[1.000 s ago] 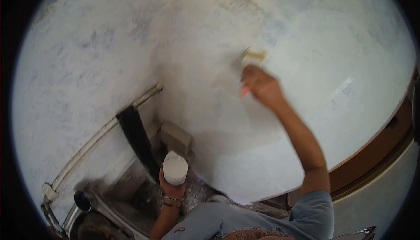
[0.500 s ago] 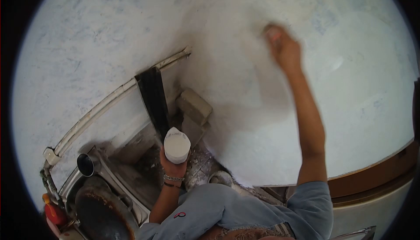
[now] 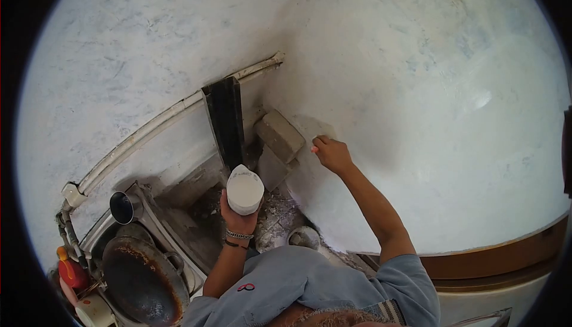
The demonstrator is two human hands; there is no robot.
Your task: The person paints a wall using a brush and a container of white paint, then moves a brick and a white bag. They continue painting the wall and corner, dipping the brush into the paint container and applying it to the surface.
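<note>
My left hand (image 3: 237,218) is wrapped round a white tub (image 3: 245,190) with a spouted rim, held upright in front of my body. A pale white substance fills its round top. My right hand (image 3: 335,155) is closed close to the white wall (image 3: 429,124) on the right, just beside a rough block (image 3: 280,135). A small pinkish bit shows at its fingertips, and a pale flat patch shows just above the fingers. I cannot make out what the fingers hold.
A dark upright channel (image 3: 225,121) leans at the corner, below a pipe-like strip (image 3: 143,133) along the left wall. At lower left are a blackened pan (image 3: 143,279), a small dark pot (image 3: 123,208) and a red object (image 3: 72,273). Brown wood trim (image 3: 494,261) runs along the lower right.
My right hand has come down and left along the wall, from high up to beside the block. The left hand still holds the tub. The view has shifted slightly.
</note>
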